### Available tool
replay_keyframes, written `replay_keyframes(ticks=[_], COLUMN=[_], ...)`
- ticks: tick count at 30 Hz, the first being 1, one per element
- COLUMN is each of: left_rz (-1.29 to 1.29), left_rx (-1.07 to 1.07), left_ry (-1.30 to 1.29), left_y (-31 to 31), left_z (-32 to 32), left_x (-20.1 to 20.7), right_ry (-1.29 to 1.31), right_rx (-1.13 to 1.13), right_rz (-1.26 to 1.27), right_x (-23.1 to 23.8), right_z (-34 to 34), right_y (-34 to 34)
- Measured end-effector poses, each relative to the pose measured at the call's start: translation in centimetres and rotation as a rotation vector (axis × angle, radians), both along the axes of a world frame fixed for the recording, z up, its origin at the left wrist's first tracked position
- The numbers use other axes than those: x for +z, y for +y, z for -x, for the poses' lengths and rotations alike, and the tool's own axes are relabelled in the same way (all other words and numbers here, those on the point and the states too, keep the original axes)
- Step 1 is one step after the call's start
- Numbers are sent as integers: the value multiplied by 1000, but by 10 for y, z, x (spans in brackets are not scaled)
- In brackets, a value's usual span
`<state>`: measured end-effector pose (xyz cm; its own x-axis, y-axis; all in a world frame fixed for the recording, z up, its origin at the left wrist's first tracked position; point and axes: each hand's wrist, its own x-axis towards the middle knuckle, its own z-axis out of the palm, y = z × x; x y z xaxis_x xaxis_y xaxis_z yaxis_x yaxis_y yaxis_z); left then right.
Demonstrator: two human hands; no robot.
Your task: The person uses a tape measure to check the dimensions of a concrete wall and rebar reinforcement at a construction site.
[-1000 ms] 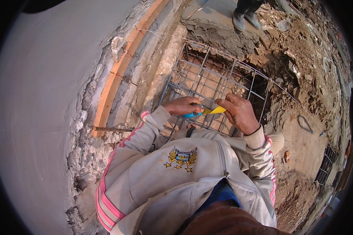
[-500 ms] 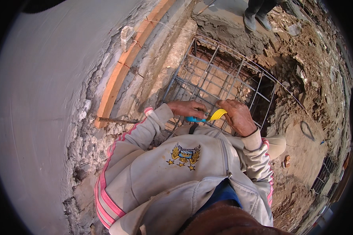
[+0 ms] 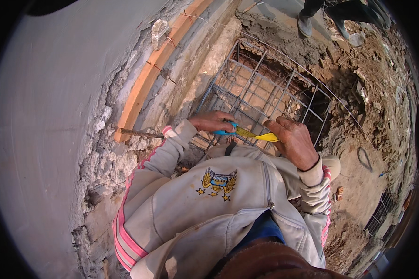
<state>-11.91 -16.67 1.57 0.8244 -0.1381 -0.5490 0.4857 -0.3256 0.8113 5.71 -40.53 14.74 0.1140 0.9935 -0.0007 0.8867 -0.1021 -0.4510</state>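
Observation:
My left hand (image 3: 211,121) is closed around the blue case of a tape measure (image 3: 226,129). From it a short yellow blade (image 3: 246,133) runs to the right. The fingers of my right hand (image 3: 294,142) grip the far part of that blade, which twists near the fingertips; its end is hidden by the hand. Both hands are held in front of my jacket, over the near side of a steel rebar cage (image 3: 251,86) set in a dug pit.
An orange-brown wooden board (image 3: 146,79) lies along the grey concrete (image 3: 42,116) at left, with a rebar stub (image 3: 142,133) below. A string (image 3: 312,76) crosses the pit. Rubble (image 3: 381,102) is heaped at right. Another person's boots (image 3: 305,25) stand at the far side.
My hands have drawn apart, so more yellow blade shows between them. The other person's legs at the top have stepped apart. The view has shifted slightly.

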Motion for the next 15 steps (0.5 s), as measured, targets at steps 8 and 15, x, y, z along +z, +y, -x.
replay_keyframes(ticks=[8, 15], left_rz=[-316, -304], left_rx=[98, 38], left_ry=[-71, -98], left_y=[0, -14], left_z=[19, 19], left_x=[5, -1], right_ry=[91, 445], right_rx=[97, 124], right_rz=[105, 53], right_x=[-24, -50], right_z=[11, 17], right_y=[-7, -15])
